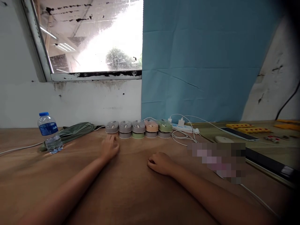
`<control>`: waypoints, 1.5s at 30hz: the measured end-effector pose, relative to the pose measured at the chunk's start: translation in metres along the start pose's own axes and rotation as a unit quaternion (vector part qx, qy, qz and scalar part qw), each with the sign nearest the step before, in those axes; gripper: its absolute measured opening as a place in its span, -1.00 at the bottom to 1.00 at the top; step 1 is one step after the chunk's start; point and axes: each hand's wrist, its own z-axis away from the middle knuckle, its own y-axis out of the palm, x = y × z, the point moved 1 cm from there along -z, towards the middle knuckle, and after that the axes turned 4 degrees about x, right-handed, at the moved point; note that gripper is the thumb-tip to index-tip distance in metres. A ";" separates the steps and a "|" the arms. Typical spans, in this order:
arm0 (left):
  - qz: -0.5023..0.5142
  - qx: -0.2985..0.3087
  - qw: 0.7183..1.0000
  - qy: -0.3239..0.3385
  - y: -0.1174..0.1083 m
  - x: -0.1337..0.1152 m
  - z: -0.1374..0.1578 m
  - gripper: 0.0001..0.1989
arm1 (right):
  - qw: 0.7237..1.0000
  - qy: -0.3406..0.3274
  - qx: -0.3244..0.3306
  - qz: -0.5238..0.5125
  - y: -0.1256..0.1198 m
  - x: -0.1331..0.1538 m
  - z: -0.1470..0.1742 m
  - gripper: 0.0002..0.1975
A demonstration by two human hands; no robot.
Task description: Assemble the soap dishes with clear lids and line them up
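Two-high stacks of small rounded boxes stand in a row by the wall, with grey, peach and green ones among them. At the left end is a grey box (112,127), with my left hand (110,147) just in front of its stack. The fingers of that hand point forward, slightly bent and a little apart; whether they touch the stack I cannot tell. My right hand (160,163) rests on the brown tabletop (131,178), its fingers curled in and nothing visible in them. To its upper left are the peach box (151,125) and the green box (165,125).
A water bottle (49,132) with a blue cap stands at the left, beside a folded green cloth bag (76,131). Right of the boxes lie a white power strip (185,127) and looped white cables (181,135). Farther right are a phone (240,134), yellow strips (254,129) and a blurred-out patch.
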 end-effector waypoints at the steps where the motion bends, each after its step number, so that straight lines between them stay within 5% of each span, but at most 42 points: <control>1: -0.021 -0.036 0.999 -0.015 -0.002 0.003 -0.012 -0.73 | 1.000 0.002 0.001 0.000 0.000 0.000 -0.001 -0.71; 5: -0.036 -0.134 0.983 -0.119 -0.003 0.020 -0.063 -0.38 | 1.000 0.011 0.003 0.000 0.003 -0.001 -0.002 -0.69; 11: 0.139 -0.040 0.969 -0.198 0.017 0.040 -0.100 -0.21 | 1.000 0.013 0.001 0.001 0.004 -0.002 -0.001 -0.68; 17: 0.173 -0.103 0.957 -0.208 0.020 0.052 -0.078 -0.33 | 1.000 0.013 -0.006 0.001 0.005 -0.003 -0.001 -0.69; 22: 0.326 -0.204 0.900 -0.207 0.010 0.050 -0.027 -0.32 | 1.000 0.014 -0.015 -0.010 0.005 -0.003 -0.002 -0.70; 25: 0.442 -0.133 0.870 -0.174 0.005 0.030 0.002 -0.32 | 1.000 0.013 -0.019 -0.020 0.003 -0.002 -0.002 -0.71; 28: 0.523 0.015 0.845 -0.110 0.003 0.003 0.021 -0.31 | 0.999 0.015 -0.022 -0.031 0.002 -0.002 -0.001 -0.73; 34: 0.502 0.231 0.832 0.042 -0.003 -0.026 0.041 -0.33 | 0.998 0.033 -0.028 -0.054 0.004 -0.007 -0.004 -0.70; 39: 0.432 0.210 0.873 0.086 -0.003 -0.026 0.048 -0.33 | 0.996 0.039 -0.030 -0.072 0.008 -0.012 -0.007 -0.72; 45: 0.421 0.210 0.879 0.085 -0.006 -0.027 0.047 -0.37 | 0.996 0.035 -0.031 -0.080 0.010 -0.011 -0.006 -0.78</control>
